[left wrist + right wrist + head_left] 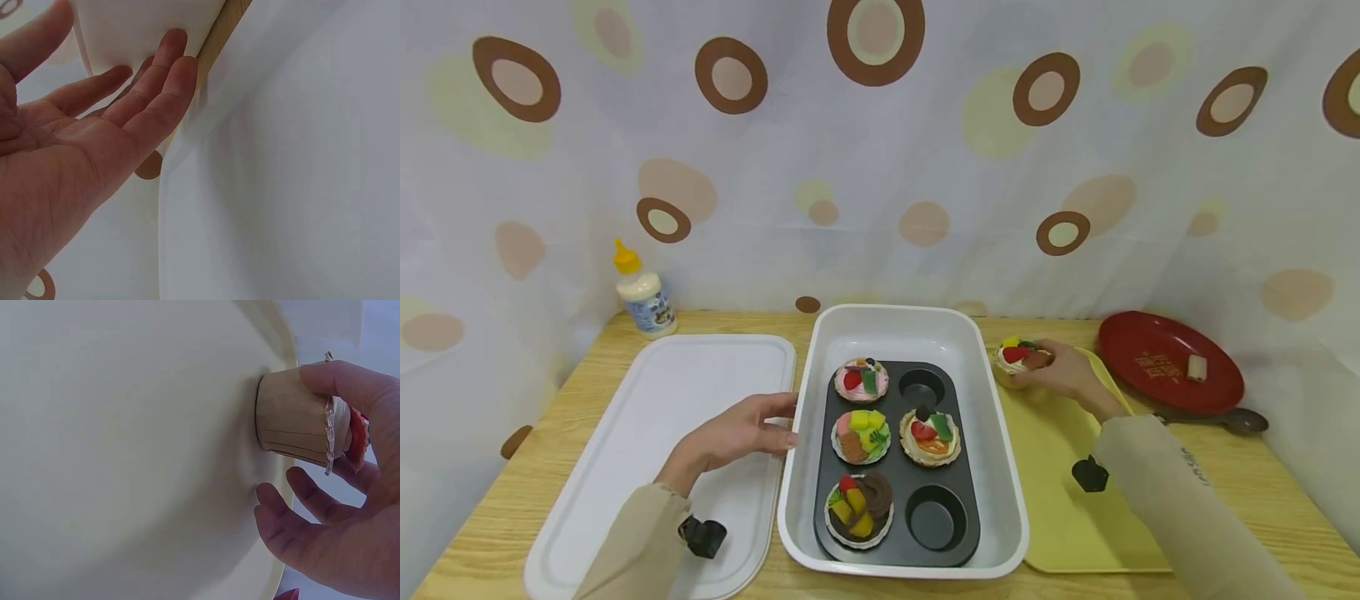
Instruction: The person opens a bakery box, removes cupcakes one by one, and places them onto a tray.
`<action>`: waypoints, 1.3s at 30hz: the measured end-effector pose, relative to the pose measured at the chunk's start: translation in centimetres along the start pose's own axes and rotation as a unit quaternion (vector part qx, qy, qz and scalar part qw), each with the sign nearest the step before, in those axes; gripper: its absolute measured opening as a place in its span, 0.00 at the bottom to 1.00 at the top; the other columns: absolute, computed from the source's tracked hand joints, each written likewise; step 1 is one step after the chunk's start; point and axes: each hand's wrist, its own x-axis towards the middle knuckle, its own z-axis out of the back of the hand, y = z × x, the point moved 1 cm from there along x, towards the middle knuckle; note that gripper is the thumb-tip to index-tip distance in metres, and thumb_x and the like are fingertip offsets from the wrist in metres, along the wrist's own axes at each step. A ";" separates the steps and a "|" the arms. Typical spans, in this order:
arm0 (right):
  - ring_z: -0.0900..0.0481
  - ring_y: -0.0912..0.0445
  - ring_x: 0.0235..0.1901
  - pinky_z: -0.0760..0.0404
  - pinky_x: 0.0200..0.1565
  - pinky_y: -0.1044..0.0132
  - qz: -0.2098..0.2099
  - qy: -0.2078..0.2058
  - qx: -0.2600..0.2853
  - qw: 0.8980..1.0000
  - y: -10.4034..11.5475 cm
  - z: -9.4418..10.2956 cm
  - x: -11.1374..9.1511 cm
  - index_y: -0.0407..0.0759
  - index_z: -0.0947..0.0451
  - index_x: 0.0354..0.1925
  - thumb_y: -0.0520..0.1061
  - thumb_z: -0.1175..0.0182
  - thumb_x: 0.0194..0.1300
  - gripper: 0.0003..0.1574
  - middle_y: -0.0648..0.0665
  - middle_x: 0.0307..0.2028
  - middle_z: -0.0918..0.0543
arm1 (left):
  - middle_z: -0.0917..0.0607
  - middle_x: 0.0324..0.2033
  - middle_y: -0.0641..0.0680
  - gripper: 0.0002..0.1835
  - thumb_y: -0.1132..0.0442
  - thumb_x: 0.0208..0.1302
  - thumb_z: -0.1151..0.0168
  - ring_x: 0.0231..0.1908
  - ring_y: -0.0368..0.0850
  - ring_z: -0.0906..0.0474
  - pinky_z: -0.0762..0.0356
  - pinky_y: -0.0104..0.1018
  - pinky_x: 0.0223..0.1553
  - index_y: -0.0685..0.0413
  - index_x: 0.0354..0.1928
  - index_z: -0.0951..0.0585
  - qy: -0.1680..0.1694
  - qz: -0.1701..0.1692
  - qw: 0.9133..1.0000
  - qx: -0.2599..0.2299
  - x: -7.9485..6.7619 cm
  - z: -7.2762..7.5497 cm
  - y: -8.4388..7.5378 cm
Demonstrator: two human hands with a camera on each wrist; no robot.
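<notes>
My right hand [1060, 375] holds a toy cupcake [1013, 355] in a pale paper cup at the far left corner of the yellow tray [1052, 500]. In the right wrist view, the thumb lies on the paper cup [290, 415], with other fingers bent below and behind it. My left hand [737, 437] touches the left outer wall of a white basin [895, 322], its fingers loosely extended. Inside that basin sits a dark muffin tin [895, 533]. Several decorated cupcakes fill its left column and middle-right cup; the far-right and near-right cups show bare dark metal.
A white tray [700, 375] lies left of the basin. Behind it stands a yellow-capped bottle [646, 300]. At the back right are a red plate [1142, 342] with a small beige piece [1197, 367] and a dark spoon [1243, 420]. A patterned curtain [880, 167] backs the wooden table.
</notes>
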 end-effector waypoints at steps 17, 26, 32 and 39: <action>0.30 0.34 0.53 0.26 0.49 0.44 0.015 0.035 -0.060 0.997 1.7 3.3 -1.4 0.26 0.45 0.67 0.64 0.37 0.59 0.57 0.23 0.56 0.30 | 0.32 0.63 0.70 0.35 0.65 0.65 0.40 0.54 0.57 0.25 0.21 0.43 0.46 0.69 0.70 0.42 0.006 -0.005 1.000 -0.006 0.0 0.0 -0.2; 0.23 0.42 0.46 0.23 0.46 0.54 0.034 0.014 0.030 0.999 5.5 3.7 -3.1 0.30 0.40 0.66 0.57 0.37 0.63 0.46 0.30 0.51 0.27 | 0.32 0.63 0.70 0.35 0.65 0.65 0.41 0.54 0.57 0.25 0.21 0.43 0.46 0.68 0.70 0.42 0.006 -0.004 1.000 -0.006 0.0 -0.1 -0.1; 0.21 0.42 0.45 0.21 0.45 0.55 0.098 -0.013 0.035 0.994 8.2 1.7 -4.1 0.32 0.33 0.62 0.52 0.35 0.62 0.38 0.33 0.48 0.22 | 0.32 0.62 0.70 0.35 0.66 0.65 0.41 0.54 0.57 0.25 0.22 0.42 0.46 0.69 0.70 0.43 0.009 -0.007 1.000 -0.008 -0.1 -0.1 0.0; 0.23 0.44 0.45 0.22 0.47 0.54 0.143 -0.012 0.068 0.987 10.4 -1.2 -4.9 0.34 0.28 0.58 0.49 0.34 0.61 0.32 0.34 0.46 0.21 | 0.31 0.62 0.70 0.34 0.66 0.65 0.41 0.52 0.56 0.25 0.22 0.42 0.45 0.70 0.69 0.42 0.004 -0.006 1.000 0.002 -0.1 -0.1 0.0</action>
